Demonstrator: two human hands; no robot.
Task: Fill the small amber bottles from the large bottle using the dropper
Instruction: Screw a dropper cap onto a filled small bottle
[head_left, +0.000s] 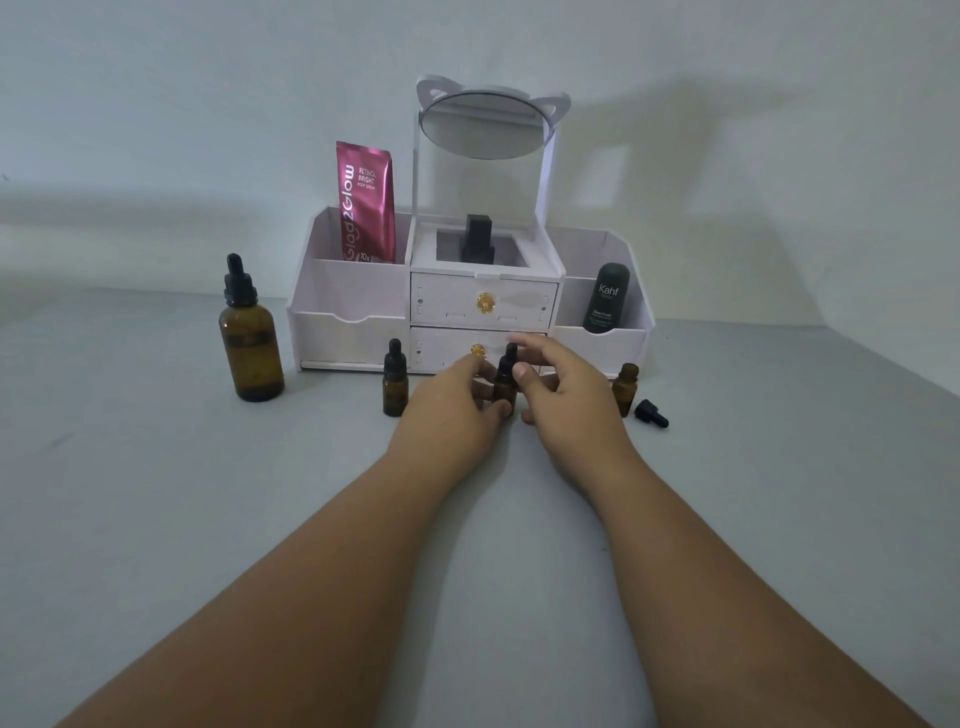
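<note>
Grey tabletop (156, 519), pale wall behind, dim light. White organizer (353, 291) with a cat-eared mirror (483, 124) stands at the back, taken as reference.

- Large amber bottle (253, 343): upright, black dropper cap on, just off the organizer's left end.
- Left small bottle (395, 387): upright, capped, before the organizer's left bay.
- Middle small bottle (505, 382): upright, dropper cap on, before the organizer's lower drawer, between both hands.
- Right small bottle (625, 389): upright, uncapped, before the organizer's right bay; loose dropper cap (652, 414) lies on its side just beside it.

Left hand (452, 410): fingers curled round the lower body of the middle small bottle. Right hand (566, 395): thumb at the bottle's neck, fingers curved behind the cap, pinching it.

Inside the organizer: pink sachet (364, 202) in the left bay, black item (478, 239) in the centre, dark Kahf bottle (605, 299) in the right bay.
</note>
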